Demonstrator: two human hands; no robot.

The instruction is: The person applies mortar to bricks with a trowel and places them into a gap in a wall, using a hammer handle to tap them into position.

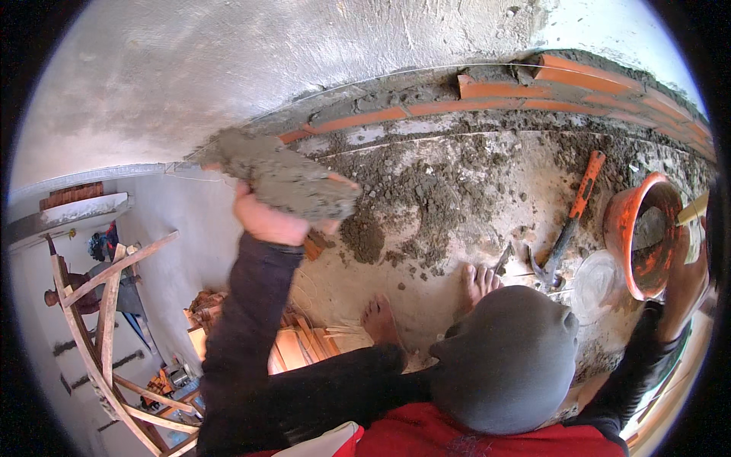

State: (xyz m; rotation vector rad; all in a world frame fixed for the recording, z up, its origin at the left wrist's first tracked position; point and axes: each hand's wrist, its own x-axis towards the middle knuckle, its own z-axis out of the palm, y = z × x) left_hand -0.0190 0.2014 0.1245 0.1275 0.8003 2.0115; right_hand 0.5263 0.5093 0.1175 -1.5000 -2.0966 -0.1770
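While the person stands barefoot on a mortar-strewn scaffold floor [457, 221], their left hand [266, 221] is raised and closed around a brick [293, 183] thickly coated w/ wet grey mortar, held just beside the near end of the unfinished top course of an orange brick wall [487, 95]. The right hand [685, 263] sits at the far right edge, touching the rim of an orange bucket [643, 236] w/ mortar inside; can't tell if it grips anything, though a pale handle [691, 209] shows above it. An orange-handled hammer [567, 225] lies on the floor betw. the feet and the bucket. To seat the brick well, I'd judge it should go down level onto the mortar bed, butted against the last laid brick, then pressed evenly so the joint matches the others. Loose mortar could drop off the brick if it's tilted.
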